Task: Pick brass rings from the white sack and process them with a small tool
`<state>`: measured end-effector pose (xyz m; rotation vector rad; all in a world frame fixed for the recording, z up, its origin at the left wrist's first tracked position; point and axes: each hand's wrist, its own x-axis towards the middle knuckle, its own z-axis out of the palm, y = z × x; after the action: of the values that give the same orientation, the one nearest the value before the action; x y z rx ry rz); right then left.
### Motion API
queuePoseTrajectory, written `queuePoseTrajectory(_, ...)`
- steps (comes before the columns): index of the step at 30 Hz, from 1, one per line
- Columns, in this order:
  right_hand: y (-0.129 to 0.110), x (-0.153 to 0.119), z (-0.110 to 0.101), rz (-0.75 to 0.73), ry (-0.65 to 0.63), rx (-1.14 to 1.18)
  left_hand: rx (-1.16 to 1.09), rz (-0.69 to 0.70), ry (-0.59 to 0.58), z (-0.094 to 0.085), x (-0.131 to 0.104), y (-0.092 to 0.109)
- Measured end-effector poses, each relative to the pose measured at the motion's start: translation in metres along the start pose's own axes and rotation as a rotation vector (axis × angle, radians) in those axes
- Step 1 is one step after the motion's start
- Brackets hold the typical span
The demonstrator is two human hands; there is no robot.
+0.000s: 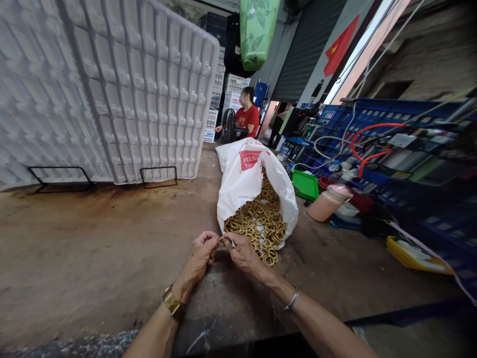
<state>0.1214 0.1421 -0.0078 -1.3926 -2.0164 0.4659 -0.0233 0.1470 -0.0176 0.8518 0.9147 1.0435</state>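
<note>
A gold-coloured metal ring point(222, 239) shows between my two hands at the front of the white sack. My left hand point(202, 252), with a gold watch on the wrist, is closed in a pinch on the ring's left side. My right hand point(244, 253), a silver bangle on its wrist, is closed at the other side of the ring. A small dark and whitish piece point(231, 242) shows between its thumb and fingers, too small to name. Right behind my hands, many like rings point(257, 219) spill from the open mouth of the white sack point(238, 191) onto the table.
Tall white moulded trays point(149, 94) stand at the left in black wire stands point(158, 169). To the right are a pink bottle point(328, 203), a green tray point(304, 185), a yellow tray point(417, 256) and blue crates. A person in red point(249, 118) sits beyond a black fan point(229, 125).
</note>
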Motion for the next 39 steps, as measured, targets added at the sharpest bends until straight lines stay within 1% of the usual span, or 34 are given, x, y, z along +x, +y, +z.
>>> queuePoseTrajectory(4, -0.005, 0.003, 0.005, 0.075, 0.007, 0.090, 0.171, 0.090, 0.014, -0.002, 0.001, -0.001)
queuePoseTrajectory(7, -0.011, 0.005, 0.004, 0.164, 0.005, 0.178, 0.258, 0.235, 0.071, -0.001, 0.002, 0.001)
queuePoseTrajectory(10, -0.016, 0.007, 0.002, 0.266, -0.009, 0.303, 0.276, 0.352, 0.104, 0.002, 0.002, 0.000)
queuePoseTrajectory(14, -0.017, 0.007, 0.001, 0.378, -0.056, 0.442, 0.276, 0.390, 0.082, 0.005, 0.001, -0.003)
queuePoseTrajectory(17, -0.015, 0.006, 0.002, 0.427, -0.055, 0.513, 0.309, 0.400, 0.062, 0.005, 0.000, -0.003)
queuePoseTrajectory(24, -0.014, 0.009, 0.000, 0.404, -0.006, 0.501, 0.275, 0.355, -0.017, 0.005, -0.002, 0.002)
queuePoseTrajectory(30, -0.014, 0.012, 0.001, 0.387, 0.020, 0.479, 0.242, 0.227, -0.087, 0.005, -0.006, 0.007)
queuePoseTrajectory(35, -0.015, 0.011, 0.003, 0.385, 0.014, 0.499, 0.154, 0.090, -0.119, 0.003, -0.007, 0.007)
queuePoseTrajectory(39, -0.019, 0.012, 0.001, 0.380, 0.001, 0.520, 0.066, 0.057, -0.133, 0.001, -0.006, 0.005)
